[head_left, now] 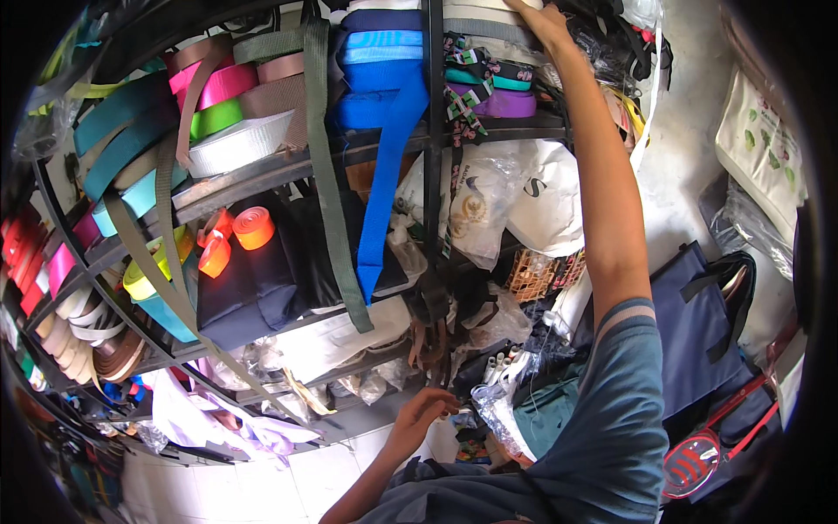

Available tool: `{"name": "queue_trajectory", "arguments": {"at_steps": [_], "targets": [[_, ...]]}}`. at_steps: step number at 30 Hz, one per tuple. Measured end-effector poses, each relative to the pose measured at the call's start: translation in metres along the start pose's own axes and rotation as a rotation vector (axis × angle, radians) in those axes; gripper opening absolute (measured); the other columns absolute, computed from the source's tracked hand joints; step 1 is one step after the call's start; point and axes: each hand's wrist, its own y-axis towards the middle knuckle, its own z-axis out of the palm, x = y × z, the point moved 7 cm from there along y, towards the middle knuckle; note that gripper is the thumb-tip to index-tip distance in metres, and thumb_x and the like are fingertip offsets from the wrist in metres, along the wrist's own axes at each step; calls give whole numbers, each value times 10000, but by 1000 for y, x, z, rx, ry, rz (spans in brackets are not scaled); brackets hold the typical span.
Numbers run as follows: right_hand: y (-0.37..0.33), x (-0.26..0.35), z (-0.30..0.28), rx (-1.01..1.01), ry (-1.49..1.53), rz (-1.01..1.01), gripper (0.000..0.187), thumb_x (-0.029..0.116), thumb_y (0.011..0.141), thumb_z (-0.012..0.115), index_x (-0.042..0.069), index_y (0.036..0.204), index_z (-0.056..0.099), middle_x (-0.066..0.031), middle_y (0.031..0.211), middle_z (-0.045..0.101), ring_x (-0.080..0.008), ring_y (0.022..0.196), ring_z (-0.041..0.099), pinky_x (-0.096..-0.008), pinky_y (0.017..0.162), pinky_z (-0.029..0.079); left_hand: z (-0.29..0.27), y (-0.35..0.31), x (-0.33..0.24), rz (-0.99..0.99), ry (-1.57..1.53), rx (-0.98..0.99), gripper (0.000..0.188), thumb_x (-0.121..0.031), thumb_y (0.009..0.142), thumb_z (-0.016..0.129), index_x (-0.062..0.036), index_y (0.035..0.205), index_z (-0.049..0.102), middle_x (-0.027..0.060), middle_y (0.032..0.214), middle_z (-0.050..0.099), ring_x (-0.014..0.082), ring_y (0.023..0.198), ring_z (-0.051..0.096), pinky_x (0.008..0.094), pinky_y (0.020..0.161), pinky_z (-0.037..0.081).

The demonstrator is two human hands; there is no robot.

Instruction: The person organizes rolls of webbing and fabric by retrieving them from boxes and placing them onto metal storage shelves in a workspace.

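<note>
— What was the biggest thing in view?

— A dark metal shelf rack (489,131), crammed with rolls of webbing. Everything else sat somewhere on or around it.

— And beside the rack?

— To its right one navy bag (690,323) leaned against the wall, with one red-rimmed racket (694,463) below that bag.

— What hung off the rack?

— Two long straps from the top tier: one blue strap (384,183) down the middle and one olive strap (327,175) just left of it. On the middle tier, right of the blue strap, lay white plastic bags (515,205); I could not count them surely.

— Rolls?

— On the top tier, three blue rolls (380,74) stacked at the middle, one purple roll (506,105) right of them, one white roll (240,144) and one green roll (214,118) to the left. On the middle tier's left part sat two orange rolls (236,237).

— The hands?

— The right hand (543,19) was raised to the rack's top tier, palm and fingers flat against the grey-white rolls (484,31) above the purple one; whether it gripped anything, I cannot tell. The left hand (425,409) was at the rack's lowest tier, fingers curled and pinched on a dark strap end (449,403) hanging there.
</note>
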Motion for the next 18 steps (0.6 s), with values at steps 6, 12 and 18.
{"name": "queue_trajectory", "arguments": {"at_steps": [6,12,18], "targets": [[-14,5,8,-157,-366,211,1169,811,641,491,38,1449,149,-189,1498,170,-391,1368,184,-609,1072,87,13,-1,-2,-2,-23,42,196,-79,951,453,-2,1117,525,96,1038,614,182,972,593,303,862,444],[62,-55,-8,-107,-540,112,1112,815,707,382,45,1457,98,-171,1514,120,-391,1386,106,-658,1050,39,8,-16,-3,-4,-32,-6,203,-100,953,445,13,1101,526,127,1032,626,206,969,605,329,872,455],[19,-26,-17,-180,-329,-308,976,691,755,505,-125,1282,408,-320,1286,447,-381,1236,431,-406,1025,326,-36,-42,-15,84,-74,-153,200,-112,948,473,2,1095,545,81,1005,614,159,940,592,290,833,460]]}}
